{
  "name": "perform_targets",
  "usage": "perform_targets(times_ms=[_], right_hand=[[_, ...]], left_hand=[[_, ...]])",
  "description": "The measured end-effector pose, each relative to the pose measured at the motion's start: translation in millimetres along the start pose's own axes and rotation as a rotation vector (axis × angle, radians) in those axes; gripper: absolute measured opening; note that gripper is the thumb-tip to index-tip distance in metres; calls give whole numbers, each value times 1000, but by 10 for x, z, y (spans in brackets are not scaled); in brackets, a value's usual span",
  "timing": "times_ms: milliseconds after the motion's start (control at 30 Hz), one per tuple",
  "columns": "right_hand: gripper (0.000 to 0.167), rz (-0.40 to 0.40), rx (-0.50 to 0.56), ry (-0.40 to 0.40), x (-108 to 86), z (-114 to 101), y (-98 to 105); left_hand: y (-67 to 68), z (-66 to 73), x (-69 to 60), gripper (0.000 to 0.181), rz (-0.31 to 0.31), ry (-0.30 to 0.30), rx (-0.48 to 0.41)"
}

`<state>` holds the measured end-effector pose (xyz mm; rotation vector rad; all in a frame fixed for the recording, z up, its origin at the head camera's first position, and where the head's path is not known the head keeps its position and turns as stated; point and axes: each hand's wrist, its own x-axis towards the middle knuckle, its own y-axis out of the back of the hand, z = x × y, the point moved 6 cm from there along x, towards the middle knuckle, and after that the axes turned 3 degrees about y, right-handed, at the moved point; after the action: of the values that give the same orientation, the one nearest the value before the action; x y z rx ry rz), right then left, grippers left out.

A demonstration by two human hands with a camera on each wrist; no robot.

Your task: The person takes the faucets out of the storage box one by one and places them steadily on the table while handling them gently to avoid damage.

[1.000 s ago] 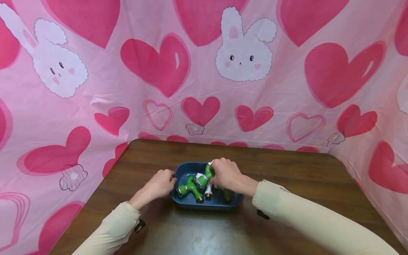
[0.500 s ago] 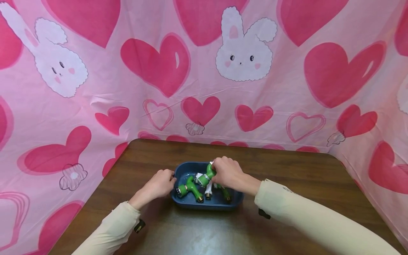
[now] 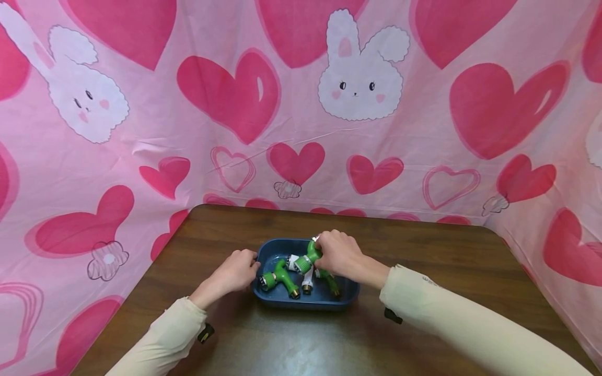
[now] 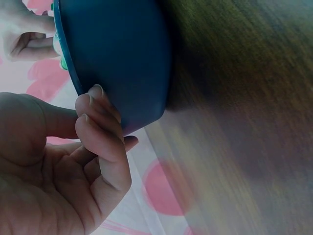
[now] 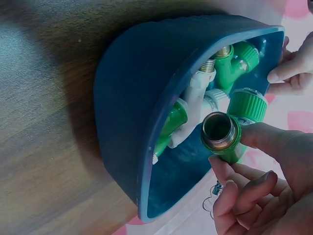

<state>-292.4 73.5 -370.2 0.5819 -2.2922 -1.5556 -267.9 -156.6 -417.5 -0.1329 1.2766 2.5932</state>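
A blue plastic basin (image 3: pixel 305 303) stands on the table with several water taps in it. My left hand (image 3: pixel 239 269) pinches its left rim, thumb over the edge and fingers curled against the outer wall (image 4: pixel 115 54). Over the basin, my right hand (image 3: pixel 339 254) grips a green tap (image 3: pixel 305 263) between thumb and fingers; its threaded open end (image 5: pixel 218 129) faces the right wrist camera. Another green tap (image 3: pixel 283 274) lies at the basin's left. In the middle is a white tap (image 5: pixel 195 95), and a further green tap (image 3: pixel 333 286) lies at the right, partly hidden in the right wrist view.
The brown wooden table (image 3: pixel 301 339) extends around the basin on all sides. A pink cloth (image 3: pixel 301 125) with hearts and rabbits hangs behind the table and along both sides.
My right hand has shifted slightly right with the green tap, uncovering more of the tap at the basin's right. The left hand and the basin have stayed in place.
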Motion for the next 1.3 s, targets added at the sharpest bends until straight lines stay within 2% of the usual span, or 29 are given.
perform_targets(times_ms=[533, 1033, 1300], right_hand=[[15, 40, -11, -27, -72, 82, 79], [14, 82, -30, -62, -116, 147, 169], [18, 94, -1, -80, -143, 191, 234]], left_hand=[[4, -4, -14, 38, 0, 3, -8], [7, 4, -23, 30, 3, -4, 3], [8, 15, -16, 32, 11, -15, 5]])
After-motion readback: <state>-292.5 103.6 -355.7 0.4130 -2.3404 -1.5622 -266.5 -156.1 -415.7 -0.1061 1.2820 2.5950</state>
